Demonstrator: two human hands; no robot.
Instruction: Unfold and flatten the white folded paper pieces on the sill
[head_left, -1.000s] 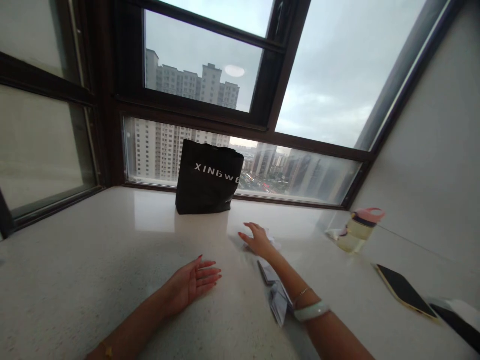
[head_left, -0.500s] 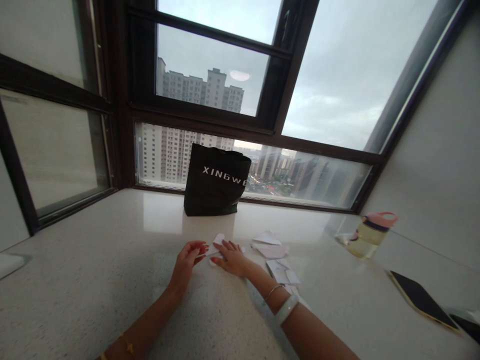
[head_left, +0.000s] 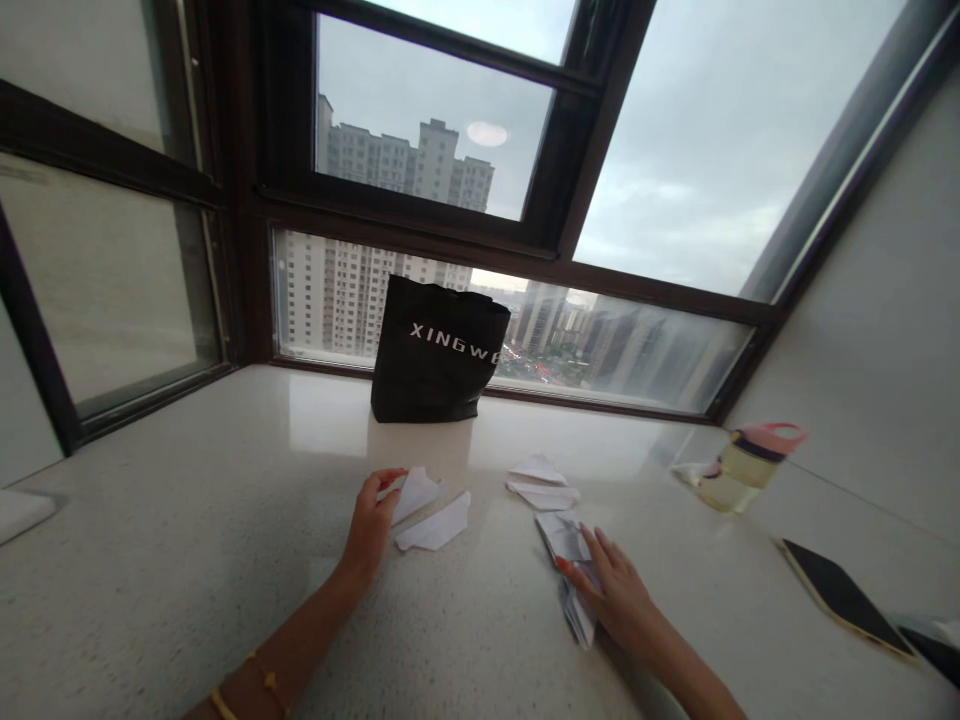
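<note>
Fingertips of the left hand (head_left: 371, 525) pinch one edge of a folded paper piece (head_left: 414, 491), low over the stone counter (head_left: 187, 520); right hand (head_left: 619, 595) lies flat, fingers spread, on the paper stack (head_left: 562, 535); a light pinch near the crease seems wisest, with the stack pressed steady.

There are four folded paper pieces (head_left: 435, 525), one paper stack (head_left: 562, 535), one black bag (head_left: 439, 350), one bottle (head_left: 746, 465) and one phone (head_left: 840, 597).

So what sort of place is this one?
Probably a high-rise flat, at a pale stone window counter: tower blocks show through the dark-framed window, and a black bag, water bottle and phone sit on it. The left hand pinches a folded paper.
</note>
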